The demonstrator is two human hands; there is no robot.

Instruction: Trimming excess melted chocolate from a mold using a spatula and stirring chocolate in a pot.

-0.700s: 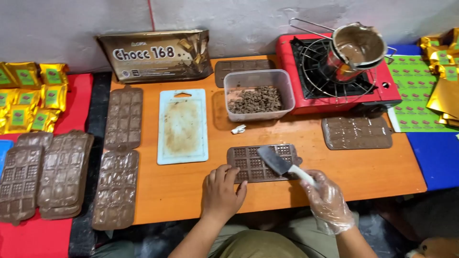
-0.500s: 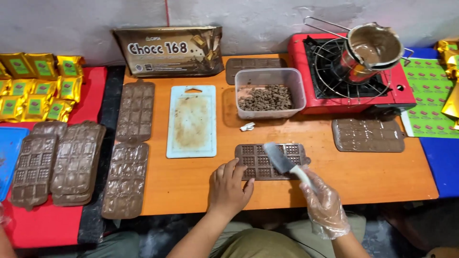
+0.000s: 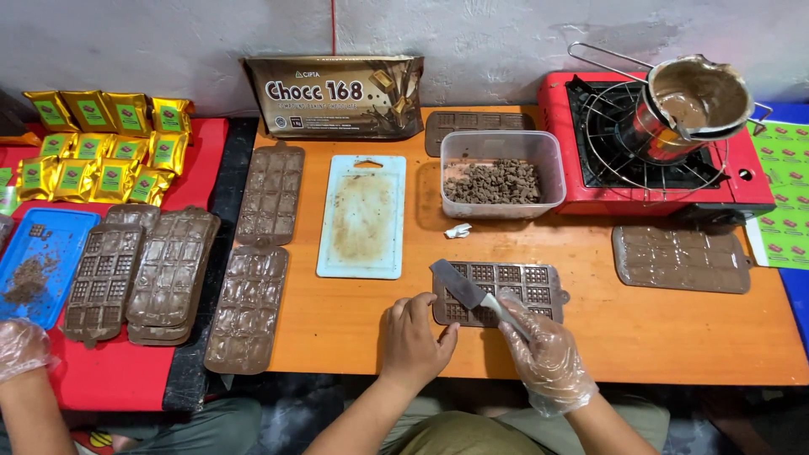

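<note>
A chocolate bar mould point(image 3: 514, 286) filled with brown chocolate lies on the orange table point(image 3: 657, 329) in front of me. My bare left hand point(image 3: 415, 337) presses on the table at the mould's near-left corner. My right hand point(image 3: 543, 354), in a clear plastic glove, grips the handle of a metal scraper point(image 3: 459, 284). The scraper's blade rests on the left part of the mould.
A white cutting board point(image 3: 362, 215), a clear tub of chocolate bits point(image 3: 499, 177) and a red gas stove point(image 3: 590, 173) with a pot of melted chocolate point(image 3: 695, 101) stand behind. Filled moulds point(image 3: 253, 307) lie left and right point(image 3: 681, 257). Another person's gloved hand point(image 3: 21, 347) is at far left.
The scraper blade has slid from the mould's right part to its left part. The view has shifted; my left hand stays at the mould's near-left corner.
</note>
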